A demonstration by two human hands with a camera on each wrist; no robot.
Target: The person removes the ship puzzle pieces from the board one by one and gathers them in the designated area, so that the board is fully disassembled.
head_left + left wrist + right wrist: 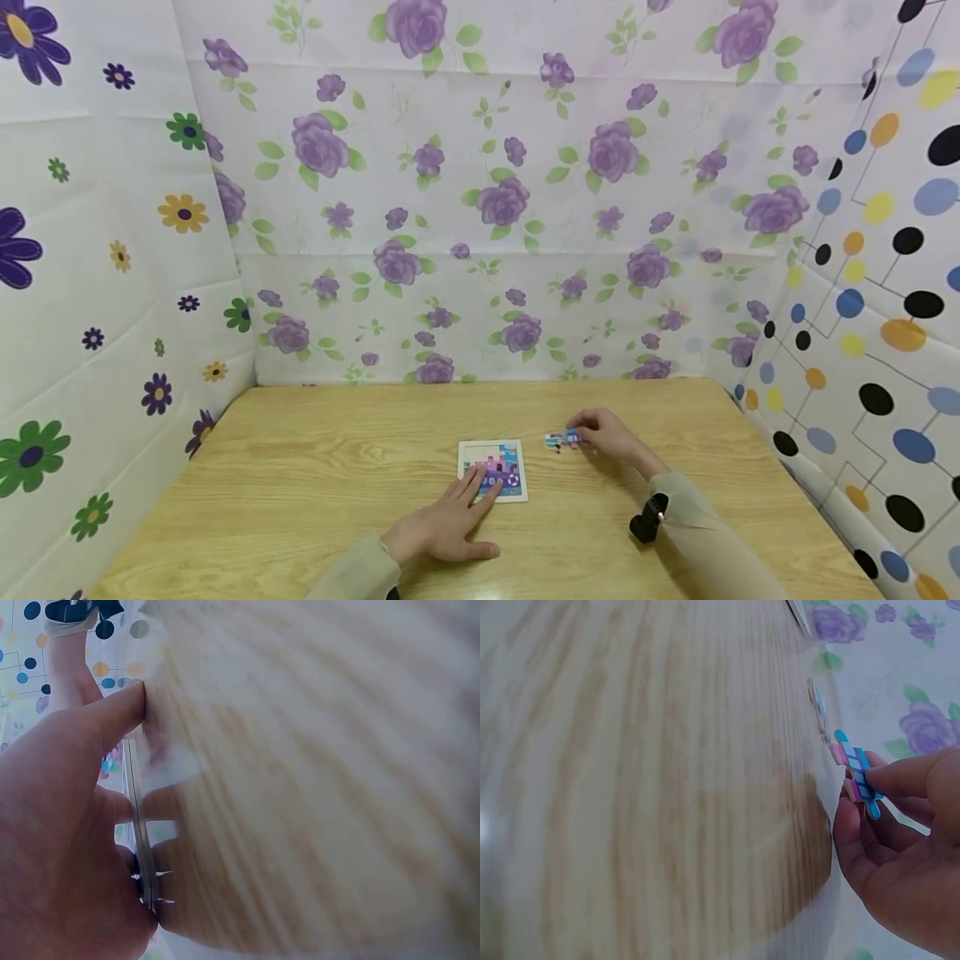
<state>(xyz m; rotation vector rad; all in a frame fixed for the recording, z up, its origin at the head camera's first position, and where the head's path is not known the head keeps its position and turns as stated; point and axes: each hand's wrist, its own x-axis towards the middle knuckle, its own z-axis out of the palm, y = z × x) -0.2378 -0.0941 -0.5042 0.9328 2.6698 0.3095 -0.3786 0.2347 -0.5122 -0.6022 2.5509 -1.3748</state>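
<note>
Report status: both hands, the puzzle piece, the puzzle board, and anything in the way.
Left hand flat, fingers pressing the puzzle board. Right hand pinching a puzzle piece beside the loose pieces. Table between piece and board unobstructed.

A wooden table [300, 475] with light grain fills the lower part of the head view. Behind it hangs a white cloth with purple roses [495, 200]. On the left side is a cloth with many coloured flowers [97, 275]. On the right side is a cloth with coloured dots and thin lines [877, 275].
</note>
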